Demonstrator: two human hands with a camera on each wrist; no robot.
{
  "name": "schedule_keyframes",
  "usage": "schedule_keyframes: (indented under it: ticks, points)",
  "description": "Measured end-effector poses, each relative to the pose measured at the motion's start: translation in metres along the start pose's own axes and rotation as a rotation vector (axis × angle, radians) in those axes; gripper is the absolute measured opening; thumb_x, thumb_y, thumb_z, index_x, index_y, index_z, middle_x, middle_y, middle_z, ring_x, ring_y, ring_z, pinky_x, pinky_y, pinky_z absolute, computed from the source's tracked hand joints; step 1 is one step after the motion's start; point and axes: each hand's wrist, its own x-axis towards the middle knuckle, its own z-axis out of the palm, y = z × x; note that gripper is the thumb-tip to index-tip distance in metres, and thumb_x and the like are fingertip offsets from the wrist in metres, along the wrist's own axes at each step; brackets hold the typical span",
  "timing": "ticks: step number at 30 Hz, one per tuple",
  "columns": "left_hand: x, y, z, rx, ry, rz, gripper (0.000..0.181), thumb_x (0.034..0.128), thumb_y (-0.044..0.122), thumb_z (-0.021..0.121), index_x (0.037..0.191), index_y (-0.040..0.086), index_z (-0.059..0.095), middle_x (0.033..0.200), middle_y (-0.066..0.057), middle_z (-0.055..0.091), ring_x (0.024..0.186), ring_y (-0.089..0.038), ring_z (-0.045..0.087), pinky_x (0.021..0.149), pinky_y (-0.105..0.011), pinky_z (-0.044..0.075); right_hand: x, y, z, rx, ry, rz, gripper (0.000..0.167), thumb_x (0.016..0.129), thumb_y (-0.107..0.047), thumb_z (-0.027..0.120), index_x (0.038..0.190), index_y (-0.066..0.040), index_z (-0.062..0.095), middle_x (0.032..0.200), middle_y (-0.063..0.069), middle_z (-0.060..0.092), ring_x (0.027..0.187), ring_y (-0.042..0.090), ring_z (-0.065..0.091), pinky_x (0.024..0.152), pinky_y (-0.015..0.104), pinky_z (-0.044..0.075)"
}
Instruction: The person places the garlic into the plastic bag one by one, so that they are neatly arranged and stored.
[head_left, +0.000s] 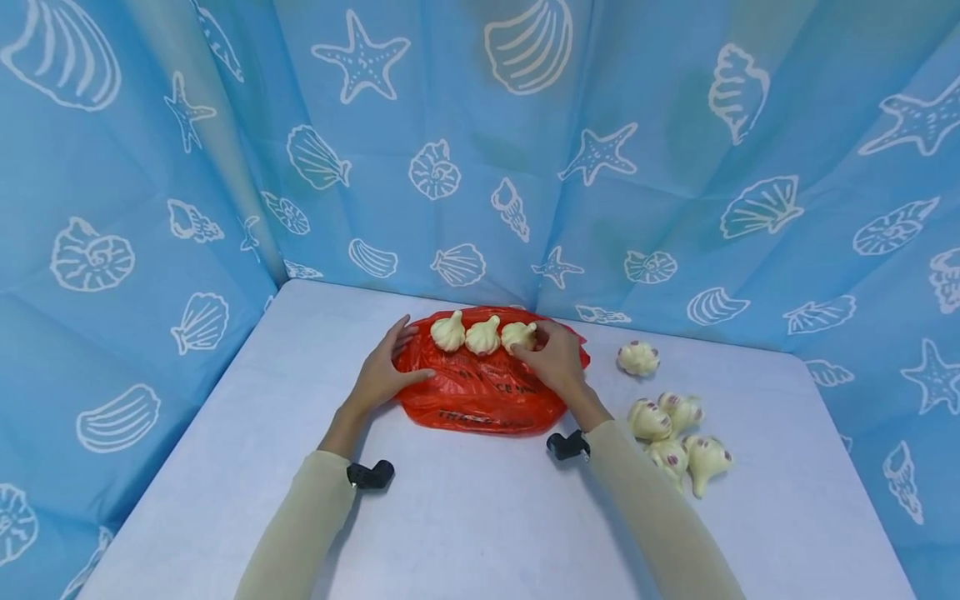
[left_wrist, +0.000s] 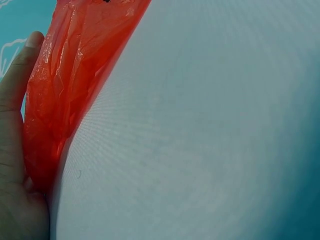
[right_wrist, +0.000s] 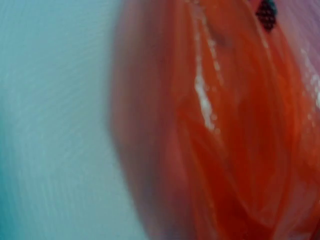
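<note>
From where I stand, the right hand [head_left: 558, 358] has its grip on a garlic bulb [head_left: 514, 335], pinching it between thumb and fingertips near the back edge of a red plastic bag [head_left: 480, 400] that lies on the table [head_left: 465, 517]. The bulb sits at the tips of that grip, on the hand's left side, and closes a row of three: the middle bulb [head_left: 482, 337] stands just beside it, and the end bulb [head_left: 447, 332] comes next, all with stalks pointing mostly up and away from the person. The left hand [head_left: 378, 371] has a loose, unclasped grip, its thumb stretched over the bag's left end and its fingers extended along the side. The three bulbs are creamy, plump and ridged, narrowing into short necks. The bag is crinkled and shiny, with dark lettering across it, rounded along its near edge. Off to the right, beyond the bag, rest a lone bulb [head_left: 638, 358] and a cluster of four bulbs [head_left: 673, 454], pale with purplish marks; the right sleeve [head_left: 648, 500] partly covers one of the cluster.
</note>
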Motion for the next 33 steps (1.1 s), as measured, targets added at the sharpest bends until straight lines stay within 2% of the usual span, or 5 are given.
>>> schedule_keyframes:
  ticks: [18,33]
  points:
    - [-0.001,0.001,0.000,-0.020,0.002,-0.008,0.107,0.0704,0.044,0.085,0.155,0.022,0.023,0.148,-0.002,0.043,0.136,-0.026,0.039,0.102,-0.051,0.043,0.002,-0.001,-0.003,-0.028,-0.021,-0.010,0.060,0.077,-0.031,0.083,0.126,-0.006,0.060,0.121,0.009,0.063,0.109,0.026,0.057,0.088,0.043,0.054]
    - [0.000,0.000,0.000,-0.014,0.002,-0.007,0.107,0.0713,0.043,0.085,0.155,0.023,0.023,0.148,-0.002,0.043,0.136,-0.027,0.039,0.101,-0.051,0.044,0.001,-0.011,-0.018,-0.062,-0.005,-0.004,0.063,0.078,-0.033,0.082,0.130,-0.007,0.059,0.125,0.010,0.061,0.113,0.028,0.053,0.090,0.045,0.053]
